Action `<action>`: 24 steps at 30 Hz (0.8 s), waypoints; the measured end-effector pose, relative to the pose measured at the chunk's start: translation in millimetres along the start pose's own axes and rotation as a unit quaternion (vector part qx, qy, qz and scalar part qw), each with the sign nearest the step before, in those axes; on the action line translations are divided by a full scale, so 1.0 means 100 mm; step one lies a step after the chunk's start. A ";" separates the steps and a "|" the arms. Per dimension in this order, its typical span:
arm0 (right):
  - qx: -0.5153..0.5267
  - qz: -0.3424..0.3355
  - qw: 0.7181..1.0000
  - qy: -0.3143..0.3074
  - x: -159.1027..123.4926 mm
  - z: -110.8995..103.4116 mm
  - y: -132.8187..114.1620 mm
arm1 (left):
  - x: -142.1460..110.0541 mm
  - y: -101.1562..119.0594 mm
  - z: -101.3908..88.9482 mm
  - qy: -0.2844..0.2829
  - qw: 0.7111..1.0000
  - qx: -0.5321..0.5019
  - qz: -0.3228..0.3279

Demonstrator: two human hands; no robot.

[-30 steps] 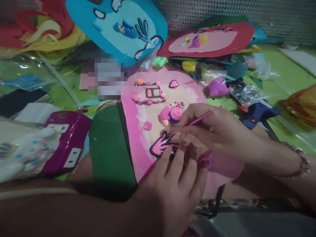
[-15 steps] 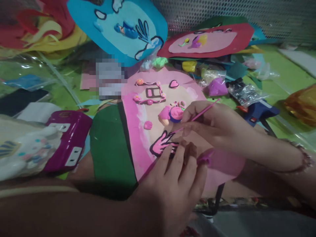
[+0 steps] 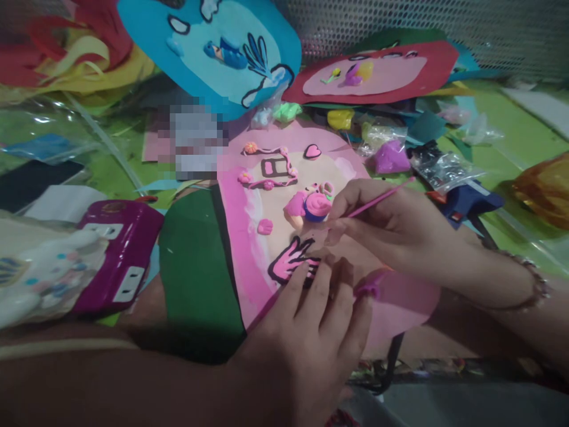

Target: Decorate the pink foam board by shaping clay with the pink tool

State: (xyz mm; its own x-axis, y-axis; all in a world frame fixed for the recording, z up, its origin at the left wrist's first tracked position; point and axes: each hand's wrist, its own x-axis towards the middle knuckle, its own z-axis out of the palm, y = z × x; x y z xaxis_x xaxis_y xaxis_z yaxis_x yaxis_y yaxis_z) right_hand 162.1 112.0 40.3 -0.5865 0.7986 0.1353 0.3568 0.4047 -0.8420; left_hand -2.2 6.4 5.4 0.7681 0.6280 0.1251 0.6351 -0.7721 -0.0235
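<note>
right hand (image 3: 389, 228) pinches a pink stick (image 3: 380, 200); the pixelated item (image 3: 195, 142) is unreadable.

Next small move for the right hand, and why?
Probably ease the pink stick toward the black-outlined hand shape: the right hand holds it pen-like close beside that shape, and the left hand lies across the pink sheet.
</note>
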 end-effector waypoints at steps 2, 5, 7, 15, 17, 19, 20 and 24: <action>0.016 0.017 1.000 -0.016 0.00 0.03 0.01 | 0.00 0.00 0.00 0.003 1.000 0.003 0.000; 0.030 0.045 0.998 -0.025 -0.01 0.06 0.02 | 0.00 0.00 0.00 0.007 1.000 0.005 -0.003; 0.021 0.045 0.998 -0.024 0.00 0.06 0.02 | 0.00 0.00 0.00 0.009 1.000 0.006 -0.003; -0.096 -0.015 0.995 0.008 0.00 0.05 -0.05 | 0.00 0.00 -0.01 0.000 1.000 0.006 -0.001; -0.103 -0.004 0.995 0.013 0.00 0.05 -0.06 | 0.00 0.00 -0.02 -0.002 1.000 0.003 -0.002; -0.114 0.008 0.993 0.022 0.00 0.05 -0.06 | 0.00 0.00 -0.02 -0.001 1.000 0.003 -0.004; -0.121 0.009 0.992 0.026 0.00 0.05 -0.06 | 0.00 0.00 -0.02 -0.003 1.000 0.001 -0.004; -0.140 -0.004 0.990 0.018 0.00 0.01 -0.03 | 0.00 0.00 -0.01 0.000 1.000 -0.002 -0.004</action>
State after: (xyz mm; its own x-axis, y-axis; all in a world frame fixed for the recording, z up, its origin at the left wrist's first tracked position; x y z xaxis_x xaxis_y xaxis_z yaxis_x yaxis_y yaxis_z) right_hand 160.8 110.4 42.1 -0.5657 0.8084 0.1629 0.5427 0.5137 -0.6645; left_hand -2.4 6.2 6.3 0.7637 0.6335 0.1244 0.6402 -0.7680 -0.0192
